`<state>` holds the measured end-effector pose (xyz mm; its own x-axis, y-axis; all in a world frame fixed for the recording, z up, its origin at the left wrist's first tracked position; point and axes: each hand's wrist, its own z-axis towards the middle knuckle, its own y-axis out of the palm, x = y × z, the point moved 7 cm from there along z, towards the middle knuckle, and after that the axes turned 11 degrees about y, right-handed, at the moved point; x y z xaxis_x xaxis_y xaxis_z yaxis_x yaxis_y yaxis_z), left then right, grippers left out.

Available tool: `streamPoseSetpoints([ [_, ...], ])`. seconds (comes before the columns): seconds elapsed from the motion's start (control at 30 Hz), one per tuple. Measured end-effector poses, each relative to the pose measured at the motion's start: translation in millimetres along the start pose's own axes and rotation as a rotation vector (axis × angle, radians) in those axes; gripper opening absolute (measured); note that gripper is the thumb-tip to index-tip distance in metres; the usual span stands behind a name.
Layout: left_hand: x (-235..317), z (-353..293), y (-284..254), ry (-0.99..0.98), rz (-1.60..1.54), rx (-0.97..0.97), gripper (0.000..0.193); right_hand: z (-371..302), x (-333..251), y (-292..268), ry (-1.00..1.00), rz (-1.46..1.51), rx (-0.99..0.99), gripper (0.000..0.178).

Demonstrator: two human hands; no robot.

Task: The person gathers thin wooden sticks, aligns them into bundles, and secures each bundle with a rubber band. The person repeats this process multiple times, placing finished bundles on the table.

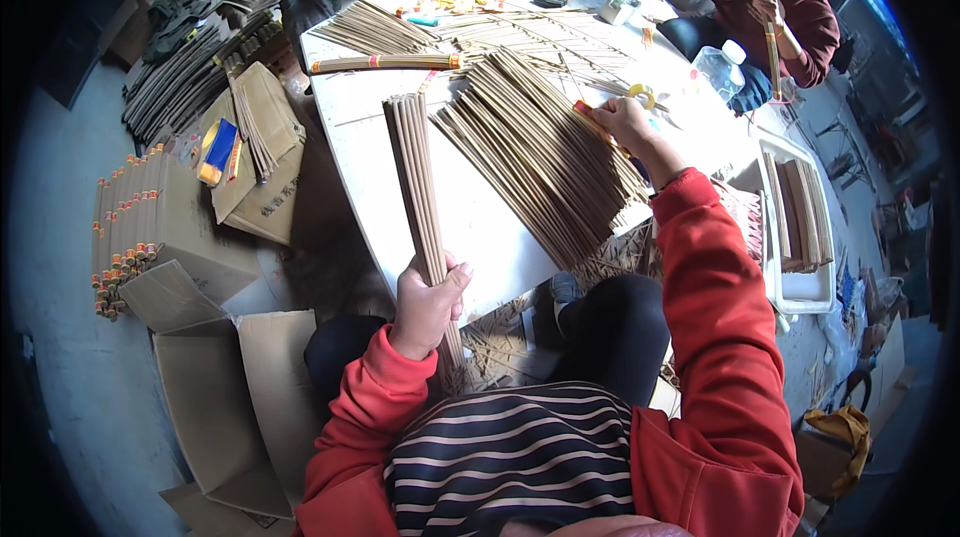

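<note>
My left hand is wrapped round an upright bundle of brown incense sticks, its top end leaning over the white table's near edge. To the right, my right hand reaches over the table with its fingers closed on a red-and-yellow paper strip. Below that hand spreads a wide pile of loose incense sticks, lying slantwise across the table. A tied incense bundle with red-and-yellow bands rests beyond my left hand. A roll of yellow tape lies just past my right hand.
Two people sit across the table; one, far right, holds a bundle. Left of me stand an open cardboard box and stacked banded bundles. A white bin holding sticks is at right, near a clear plastic jug.
</note>
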<state>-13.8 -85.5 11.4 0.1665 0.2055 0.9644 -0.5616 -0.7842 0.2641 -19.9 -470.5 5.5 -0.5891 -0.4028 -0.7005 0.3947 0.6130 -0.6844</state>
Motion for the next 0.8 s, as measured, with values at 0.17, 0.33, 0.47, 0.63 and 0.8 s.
streamPoseSetpoints([
  [0.17,2.9,-0.5,-1.5,-0.025,-0.037,0.009,0.014,-9.7,-15.0,-3.5,-0.026,-0.353,0.027,0.028],
  [0.33,2.8,0.9,-1.5,-0.021,-0.061,0.018,0.015,-36.1,-60.2,-18.4,-0.383,-0.197,0.249,0.023],
  [0.47,4.4,-1.4,-9.7,-0.031,-0.037,0.053,0.017,-175.9,-184.4,-16.9,-0.454,0.811,-0.567,0.019],
  [0.63,14.1,-2.6,0.4,0.068,0.093,-0.005,0.016,-325.4,-239.3,-46.8,-1.074,0.823,-1.225,0.022],
  [0.8,1.1,-4.2,5.1,-0.003,0.029,0.008,0.017,-342.0,-226.4,-43.9,-1.180,1.001,-1.305,0.026],
])
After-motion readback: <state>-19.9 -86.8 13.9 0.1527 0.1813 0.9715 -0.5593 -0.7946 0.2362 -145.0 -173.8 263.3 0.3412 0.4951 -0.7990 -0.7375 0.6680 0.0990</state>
